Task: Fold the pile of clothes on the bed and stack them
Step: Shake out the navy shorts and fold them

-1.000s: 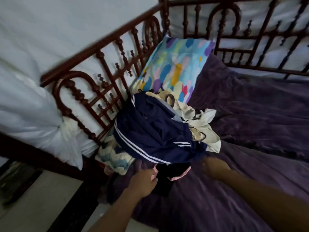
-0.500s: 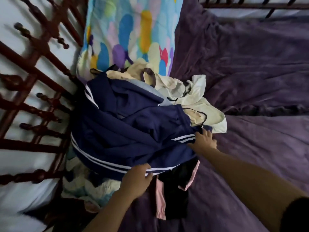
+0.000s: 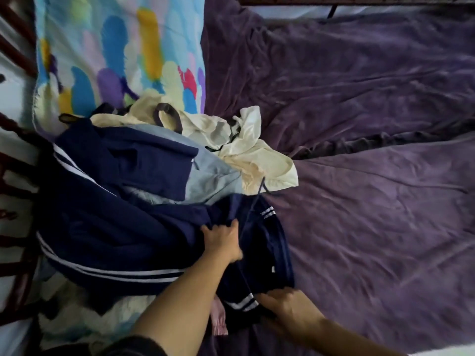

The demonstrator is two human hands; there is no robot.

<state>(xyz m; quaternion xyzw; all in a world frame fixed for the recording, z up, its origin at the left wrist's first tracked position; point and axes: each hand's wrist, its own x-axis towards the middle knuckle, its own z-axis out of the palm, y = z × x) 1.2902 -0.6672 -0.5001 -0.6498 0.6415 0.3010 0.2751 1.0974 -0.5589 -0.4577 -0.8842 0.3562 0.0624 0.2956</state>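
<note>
Both hands [image 3: 223, 240] gripping navy garment [image 3: 123, 227], arms outstretched.

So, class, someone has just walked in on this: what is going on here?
A person is starting on an unfolded pile of clothes on a bed with a purple blanket. The left hand grips a bunch of the navy striped garment on top of the pile, and the right hand holds its striped hem near the bed's edge. A cream garment and a light blue one lie underneath, against the colourful pillow. Nothing is folded or stacked yet.
</note>
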